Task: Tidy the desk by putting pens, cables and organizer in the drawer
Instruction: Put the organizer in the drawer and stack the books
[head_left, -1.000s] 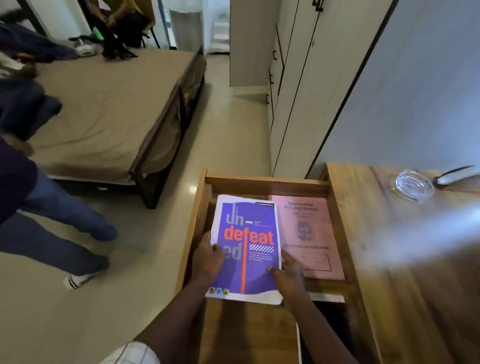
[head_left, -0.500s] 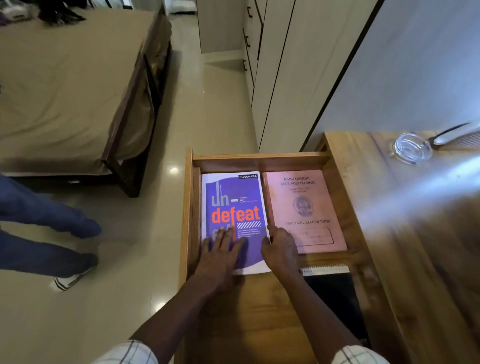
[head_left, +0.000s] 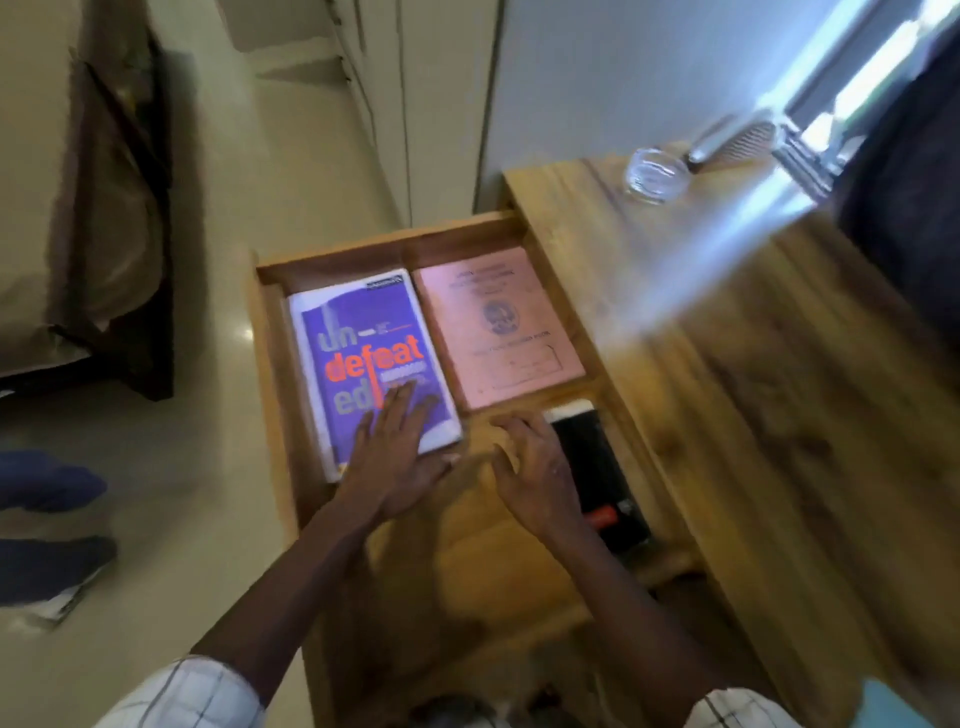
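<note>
The wooden drawer (head_left: 270, 332) stands pulled out beside the desk (head_left: 753, 395). In its far left lies a purple notebook (head_left: 363, 332) with orange lettering, and a pink record book (head_left: 498, 332) lies to its right. My left hand (head_left: 395, 457) rests flat, fingers straight, on the purple notebook's near end. My right hand (head_left: 535, 467) hovers over the bare drawer floor with loosely bent fingers and holds nothing. Just right of it lies a black notebook (head_left: 597, 467) with a white top edge. No pens, cables or organizer show.
A glass ashtray (head_left: 655, 174) sits at the desk's far edge, next to a flat silver object (head_left: 732, 140). A bed (head_left: 78, 197) stands at the left across the pale floor. Another person's legs and shoes (head_left: 47, 525) are at the left edge. White wardrobe doors (head_left: 415, 104) rise behind the drawer.
The purple notebook went from held above the drawer to lying flat in it. My right hand left its edge and moved right, toward the black notebook. The view tilted.
</note>
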